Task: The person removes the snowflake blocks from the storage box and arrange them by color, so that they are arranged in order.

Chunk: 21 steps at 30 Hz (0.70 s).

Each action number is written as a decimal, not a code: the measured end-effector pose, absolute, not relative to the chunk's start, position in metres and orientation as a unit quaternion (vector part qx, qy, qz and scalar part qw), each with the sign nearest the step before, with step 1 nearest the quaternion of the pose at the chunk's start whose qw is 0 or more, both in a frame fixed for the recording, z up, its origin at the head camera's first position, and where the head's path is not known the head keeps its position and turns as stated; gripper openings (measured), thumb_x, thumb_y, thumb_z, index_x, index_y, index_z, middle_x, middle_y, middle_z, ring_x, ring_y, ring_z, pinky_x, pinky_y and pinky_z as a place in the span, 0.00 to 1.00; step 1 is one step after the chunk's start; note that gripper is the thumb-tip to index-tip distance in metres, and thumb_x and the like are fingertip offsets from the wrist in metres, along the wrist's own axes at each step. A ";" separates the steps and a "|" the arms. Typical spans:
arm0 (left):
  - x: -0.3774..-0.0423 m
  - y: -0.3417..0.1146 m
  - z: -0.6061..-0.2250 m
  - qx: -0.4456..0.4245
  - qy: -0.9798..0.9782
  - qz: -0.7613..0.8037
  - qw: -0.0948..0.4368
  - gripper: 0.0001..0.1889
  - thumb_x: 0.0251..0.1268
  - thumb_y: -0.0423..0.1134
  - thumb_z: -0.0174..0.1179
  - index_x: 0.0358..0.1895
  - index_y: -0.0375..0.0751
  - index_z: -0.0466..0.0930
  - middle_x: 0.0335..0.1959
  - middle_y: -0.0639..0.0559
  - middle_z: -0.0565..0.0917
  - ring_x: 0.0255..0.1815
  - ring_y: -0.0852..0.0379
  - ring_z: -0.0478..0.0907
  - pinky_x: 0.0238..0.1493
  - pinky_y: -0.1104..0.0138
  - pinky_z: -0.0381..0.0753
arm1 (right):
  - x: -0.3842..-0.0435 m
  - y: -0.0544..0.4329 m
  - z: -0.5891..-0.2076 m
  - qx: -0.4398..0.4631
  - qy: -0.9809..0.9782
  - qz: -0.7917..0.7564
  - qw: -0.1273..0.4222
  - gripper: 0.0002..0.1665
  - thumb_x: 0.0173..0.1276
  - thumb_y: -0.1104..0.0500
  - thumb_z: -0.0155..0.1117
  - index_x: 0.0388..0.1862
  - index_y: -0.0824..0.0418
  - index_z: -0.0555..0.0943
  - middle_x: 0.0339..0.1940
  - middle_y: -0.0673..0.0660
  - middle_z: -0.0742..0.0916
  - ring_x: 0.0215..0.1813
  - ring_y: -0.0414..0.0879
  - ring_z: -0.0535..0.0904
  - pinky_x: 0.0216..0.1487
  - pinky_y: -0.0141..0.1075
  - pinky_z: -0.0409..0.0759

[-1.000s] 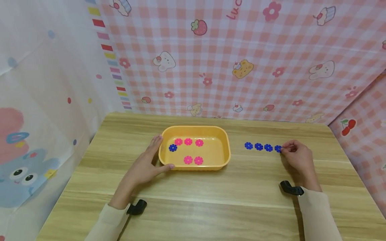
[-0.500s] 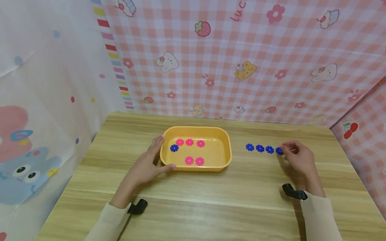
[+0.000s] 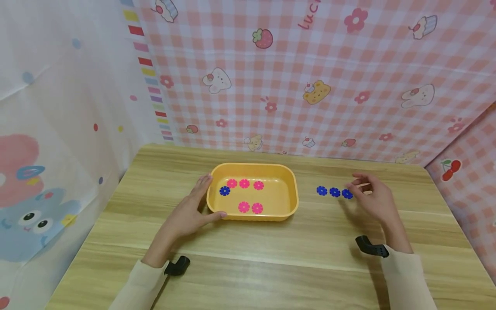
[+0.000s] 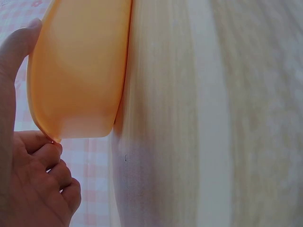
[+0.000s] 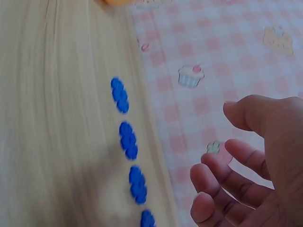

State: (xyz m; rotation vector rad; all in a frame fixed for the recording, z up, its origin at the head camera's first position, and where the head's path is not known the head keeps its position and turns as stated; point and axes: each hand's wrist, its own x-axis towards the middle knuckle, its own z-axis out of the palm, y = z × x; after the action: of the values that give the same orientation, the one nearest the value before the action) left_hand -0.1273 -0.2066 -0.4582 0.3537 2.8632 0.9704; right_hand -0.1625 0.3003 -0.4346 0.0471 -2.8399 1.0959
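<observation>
A yellow plastic tray [image 3: 279,193] sits on the table, with my left hand [image 3: 186,213] gripping its left end. The thumb lies at the near rim and the fingers at the end wall; the left wrist view shows the index fingertip at the rim of the tray [image 4: 80,71]. My right hand [image 3: 370,198] hovers at the right end of a row of blue notched snowflake discs [image 3: 335,192], thumb and fingers apart, holding nothing. The right wrist view shows several blue discs [image 5: 128,140] beside the hand [image 5: 251,175]; the hand hides the rightmost one from the head view.
Inside the tray lie several pink snowflake discs [image 3: 244,184] and one blue disc [image 3: 224,190]. A checked pink cloth [image 3: 286,64] hangs behind the wooden table [image 3: 271,267], and a white printed cloth [image 3: 58,107] hangs at the left.
My right hand has let go of the rightmost blue disc, spread its fingers and lifted slightly leftward, now covering that disc. The left hand stays on the tray.
</observation>
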 end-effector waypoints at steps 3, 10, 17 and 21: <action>-0.128 -0.206 -0.459 0.116 0.939 0.320 0.050 0.63 0.53 0.78 0.63 0.85 0.58 0.38 0.87 0.52 0.43 0.88 0.48 0.40 0.82 0.40 0.53 | -0.163 0.292 -0.430 0.026 -0.930 0.362 0.054 0.32 0.76 0.44 0.63 0.71 0.59 0.74 0.52 0.60 0.86 0.44 0.36 0.78 0.34 0.25 0.78; -0.128 -0.206 -0.460 0.113 0.939 0.321 0.051 0.62 0.53 0.76 0.65 0.85 0.59 0.38 0.87 0.53 0.42 0.88 0.48 0.40 0.82 0.40 0.52 | -0.166 0.272 -0.422 0.061 -0.928 0.362 0.064 0.32 0.75 0.44 0.64 0.71 0.58 0.74 0.51 0.59 0.85 0.43 0.35 0.78 0.35 0.26 0.80; -0.129 -0.206 -0.460 0.112 0.938 0.324 0.053 0.62 0.54 0.75 0.66 0.85 0.58 0.39 0.87 0.53 0.42 0.88 0.49 0.39 0.82 0.41 0.52 | -0.167 0.252 -0.414 0.094 -0.923 0.368 0.059 0.34 0.73 0.46 0.67 0.73 0.57 0.73 0.53 0.61 0.85 0.45 0.46 0.82 0.36 0.28 0.82; -0.129 -0.206 -0.459 0.113 0.939 0.321 0.053 0.63 0.52 0.78 0.64 0.85 0.58 0.39 0.87 0.54 0.42 0.88 0.50 0.39 0.82 0.41 0.53 | -0.169 0.240 -0.411 0.111 -0.921 0.370 0.057 0.34 0.73 0.48 0.68 0.73 0.57 0.72 0.53 0.62 0.85 0.45 0.51 0.84 0.36 0.29 0.81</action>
State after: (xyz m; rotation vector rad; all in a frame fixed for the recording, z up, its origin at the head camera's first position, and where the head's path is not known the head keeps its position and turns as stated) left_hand -0.1286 -0.2062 -0.4594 0.3429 2.8535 0.9770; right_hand -0.1694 0.2400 -0.4105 0.3351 -2.7918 1.1229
